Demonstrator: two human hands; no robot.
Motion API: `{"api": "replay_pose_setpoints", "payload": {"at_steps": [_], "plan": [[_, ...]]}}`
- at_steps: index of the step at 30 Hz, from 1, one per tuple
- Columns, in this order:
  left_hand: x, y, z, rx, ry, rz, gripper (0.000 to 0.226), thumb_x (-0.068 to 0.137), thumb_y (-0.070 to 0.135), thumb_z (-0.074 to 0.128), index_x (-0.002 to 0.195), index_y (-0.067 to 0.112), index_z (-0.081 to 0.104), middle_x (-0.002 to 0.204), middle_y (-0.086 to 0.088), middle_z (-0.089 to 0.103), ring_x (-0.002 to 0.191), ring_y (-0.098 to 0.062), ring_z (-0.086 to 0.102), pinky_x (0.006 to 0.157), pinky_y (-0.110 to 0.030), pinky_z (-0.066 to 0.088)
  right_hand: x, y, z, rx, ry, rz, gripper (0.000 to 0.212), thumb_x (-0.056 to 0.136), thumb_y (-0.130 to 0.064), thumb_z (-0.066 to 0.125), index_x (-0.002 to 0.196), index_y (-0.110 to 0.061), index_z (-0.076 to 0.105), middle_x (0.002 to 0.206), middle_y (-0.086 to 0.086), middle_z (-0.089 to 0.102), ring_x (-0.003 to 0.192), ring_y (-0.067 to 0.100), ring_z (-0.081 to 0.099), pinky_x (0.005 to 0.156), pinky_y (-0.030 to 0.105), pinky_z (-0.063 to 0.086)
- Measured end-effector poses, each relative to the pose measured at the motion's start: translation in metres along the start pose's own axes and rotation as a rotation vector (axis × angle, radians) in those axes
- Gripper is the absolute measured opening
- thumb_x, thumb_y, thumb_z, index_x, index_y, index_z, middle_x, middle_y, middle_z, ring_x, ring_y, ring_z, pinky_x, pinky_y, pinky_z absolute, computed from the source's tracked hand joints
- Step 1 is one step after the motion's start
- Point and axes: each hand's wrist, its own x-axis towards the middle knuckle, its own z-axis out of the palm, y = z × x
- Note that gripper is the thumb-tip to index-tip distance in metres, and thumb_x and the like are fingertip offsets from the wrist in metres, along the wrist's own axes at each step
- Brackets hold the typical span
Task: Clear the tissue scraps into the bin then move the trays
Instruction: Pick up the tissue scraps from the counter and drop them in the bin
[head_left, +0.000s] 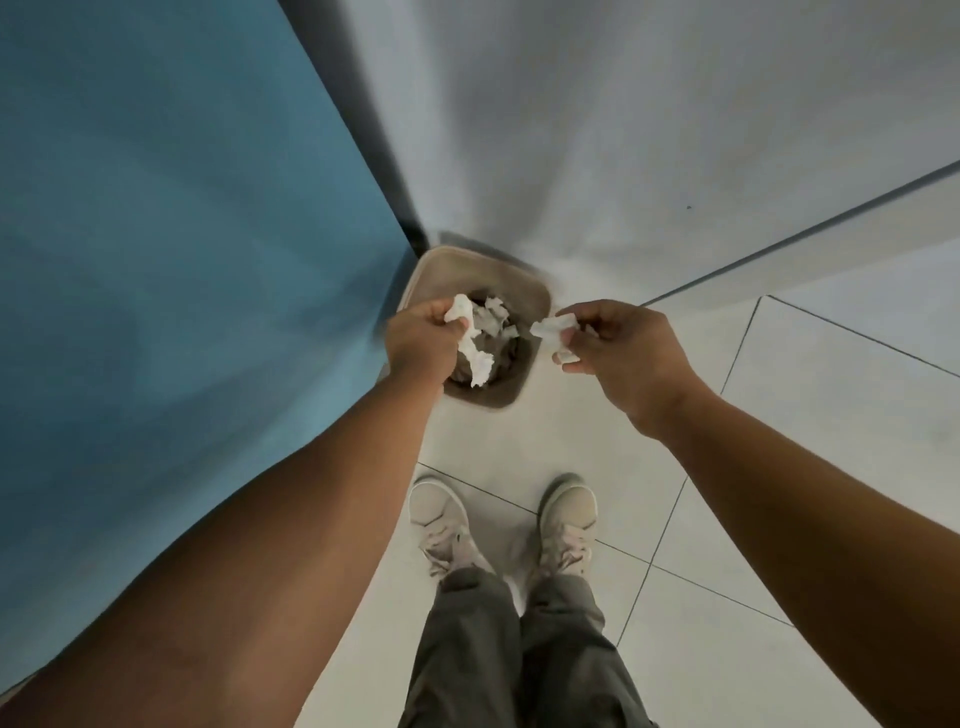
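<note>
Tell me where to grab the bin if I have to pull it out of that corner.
Take the bin by its near rim, reaching down from the person's side: the far sides sit next to the blue panel and white wall. The left hand and right hand each grip tissue scraps; drop those first.

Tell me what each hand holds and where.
Left hand grips a crumpled white tissue scrap by its upper end, the rest dangling over the beige square bin. Right hand pinches a second white scrap near its middle.

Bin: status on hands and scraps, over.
Left hand grips crumpled white tissue scrap above beige square bin. Right hand pinches second white scrap beside bin's right rim. Nothing blocking.
</note>
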Motion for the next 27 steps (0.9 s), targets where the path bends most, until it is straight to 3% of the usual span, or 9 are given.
{"api": "replay_pose_setpoints", "payload": {"at_steps": [3, 7, 11, 15, 18, 20, 22, 25, 27], "plan": [[0.023, -0.015, 0.017, 0.045, -0.019, -0.049, 0.033, 0.071, 0.030, 0.080, 0.103, 0.030, 0.074, 0.097, 0.007, 0.075, 0.090, -0.017, 0.071, 0.085, -0.040, 0.059, 0.013, 0.015, 0.000, -0.023, 0.010, 0.015, 0.011, 0.091, -0.007, 0.066, 0.094, -0.016, 0.072, 0.093, 0.010, 0.074, 0.082, 0.024, 0.074, 0.081, 0.038, 0.060], [0.020, -0.007, 0.021, 0.108, -0.149, -0.077, 0.052, 0.094, 0.010, 0.062, 0.143, 0.011, 0.046, 0.140, -0.006, 0.055, 0.127, -0.023, 0.053, 0.105, -0.032, 0.042, 0.019, 0.022, 0.001, -0.041, 0.027, 0.032, 0.014, 0.092, -0.006, 0.063, 0.090, -0.018, 0.069, 0.091, 0.007, 0.073, 0.080, 0.020, 0.074, 0.077, 0.034, 0.061], [0.019, -0.010, 0.005, 0.155, -0.001, -0.021, 0.053, 0.086, 0.014, 0.071, 0.136, 0.018, 0.055, 0.129, -0.001, 0.063, 0.119, -0.019, 0.058, 0.104, -0.037, 0.046, 0.025, 0.021, 0.009, -0.057, 0.037, 0.049, 0.013, 0.092, -0.006, 0.062, 0.092, -0.018, 0.068, 0.095, 0.012, 0.072, 0.084, 0.026, 0.072, 0.078, 0.037, 0.061], [0.006, -0.006, -0.009, 0.065, -0.017, 0.013, 0.048, 0.090, 0.003, 0.060, 0.135, 0.018, 0.055, 0.123, 0.006, 0.063, 0.108, -0.007, 0.059, 0.098, -0.022, 0.045, 0.046, 0.015, 0.034, -0.150, 0.023, 0.016, 0.013, 0.084, -0.020, 0.066, 0.084, -0.033, 0.066, 0.090, 0.004, 0.070, 0.086, 0.030, 0.069, 0.078, 0.050, 0.059], [0.000, -0.012, -0.015, 0.032, -0.008, 0.044, 0.044, 0.091, 0.002, 0.059, 0.132, 0.016, 0.057, 0.122, 0.003, 0.065, 0.108, -0.008, 0.062, 0.097, -0.023, 0.048, 0.068, 0.012, 0.058, -0.236, -0.008, -0.030, 0.014, 0.087, -0.018, 0.066, 0.091, -0.031, 0.062, 0.093, -0.004, 0.063, 0.087, 0.017, 0.063, 0.079, 0.035, 0.057], [-0.002, -0.018, -0.017, 0.048, -0.011, 0.058, 0.041, 0.091, 0.002, 0.059, 0.129, 0.017, 0.059, 0.120, 0.004, 0.066, 0.108, -0.008, 0.063, 0.094, -0.021, 0.048, 0.081, 0.016, 0.071, -0.261, -0.027, -0.012, 0.011, 0.090, -0.016, 0.065, 0.097, -0.024, 0.063, 0.088, -0.009, 0.059, 0.082, 0.011, 0.057, 0.068, 0.021, 0.049], [-0.004, -0.024, -0.018, 0.061, -0.013, 0.073, 0.039, 0.091, 0.002, 0.060, 0.127, 0.017, 0.061, 0.120, 0.003, 0.067, 0.108, -0.009, 0.063, 0.095, -0.021, 0.049, 0.089, 0.026, 0.080, -0.278, -0.069, 0.023, 0.015, 0.091, -0.018, 0.064, 0.106, -0.021, 0.065, 0.094, -0.009, 0.063, 0.086, 0.011, 0.058, 0.065, 0.015, 0.044], [-0.010, -0.025, -0.021, 0.077, -0.034, 0.076, 0.039, 0.091, 0.004, 0.061, 0.127, 0.019, 0.061, 0.121, 0.004, 0.066, 0.108, -0.008, 0.063, 0.098, -0.023, 0.048, 0.092, 0.039, 0.081, -0.295, -0.126, 0.082, 0.034, 0.092, -0.018, 0.063, 0.125, -0.022, 0.061, 0.119, -0.003, 0.065, 0.106, 0.016, 0.061, 0.088, 0.025, 0.049], [-0.016, -0.020, -0.024, 0.077, -0.047, 0.083, 0.039, 0.091, 0.003, 0.062, 0.127, 0.018, 0.061, 0.122, 0.002, 0.066, 0.109, -0.009, 0.063, 0.100, -0.025, 0.048, 0.088, 0.039, 0.073, -0.370, -0.125, 0.068, 0.036, 0.091, -0.021, 0.063, 0.126, -0.026, 0.061, 0.122, -0.004, 0.065, 0.108, 0.019, 0.062, 0.091, 0.030, 0.050]]}}
